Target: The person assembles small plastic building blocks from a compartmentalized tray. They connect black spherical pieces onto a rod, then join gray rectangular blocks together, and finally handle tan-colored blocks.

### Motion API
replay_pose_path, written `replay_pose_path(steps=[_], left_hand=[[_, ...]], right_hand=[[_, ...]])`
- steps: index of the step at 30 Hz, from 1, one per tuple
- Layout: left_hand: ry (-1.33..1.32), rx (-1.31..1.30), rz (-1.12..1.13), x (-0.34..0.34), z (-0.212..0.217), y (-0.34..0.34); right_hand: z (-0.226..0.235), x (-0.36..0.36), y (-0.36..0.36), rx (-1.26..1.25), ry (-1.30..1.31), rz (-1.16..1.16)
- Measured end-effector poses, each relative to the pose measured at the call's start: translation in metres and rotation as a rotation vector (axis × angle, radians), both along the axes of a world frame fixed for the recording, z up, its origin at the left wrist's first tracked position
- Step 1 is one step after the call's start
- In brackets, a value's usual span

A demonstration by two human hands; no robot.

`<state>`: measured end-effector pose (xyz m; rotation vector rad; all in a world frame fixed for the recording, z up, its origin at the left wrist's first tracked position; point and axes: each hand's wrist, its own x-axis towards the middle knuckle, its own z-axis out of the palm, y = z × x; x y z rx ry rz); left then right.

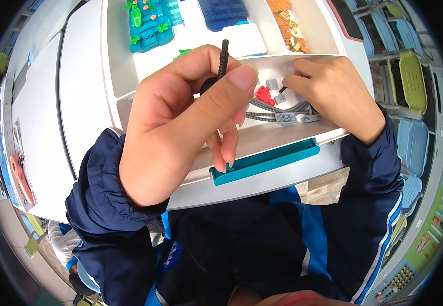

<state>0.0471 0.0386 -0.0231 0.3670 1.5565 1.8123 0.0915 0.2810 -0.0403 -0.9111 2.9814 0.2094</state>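
Observation:
My left hand (180,117) is raised close to the camera and pinches a small black part with a ribbed stem (223,60) between thumb and fingers. My right hand (333,89) rests in the near compartment of a white sorting tray (119,102), fingertips on small grey pieces (272,84). Beside them lie a red piece (263,95) and grey ribbed cables with connectors (282,115). A teal handle (267,160) runs along the tray's front edge.
Farther tray compartments hold a teal plate with green and orange bits (150,23), a blue plate (221,13) and tan pieces (290,28). A printed booklet (15,168) lies on the white table at the left. Chairs (410,81) stand at the right.

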Motion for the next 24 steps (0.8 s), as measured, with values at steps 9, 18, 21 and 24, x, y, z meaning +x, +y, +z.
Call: replay_pose_path(steps=[9,18,21,24], left_hand=[[0.005,0.023,-0.065,0.0,-0.004,0.0],[0.028,-0.003,-0.095,0.001,-0.004,-0.001],[0.013,0.004,-0.088,0.002,-0.003,0.0],[0.025,0.002,-0.099,0.0,-0.004,-0.002]], right_hand=[[0.033,0.018,0.027,-0.447,-0.105,-0.21],[0.027,0.029,0.016,-0.166,-0.15,-0.084],[0.03,0.026,0.015,-0.1,-0.187,-0.102],[0.029,0.025,0.014,-0.067,-0.198,-0.141]])
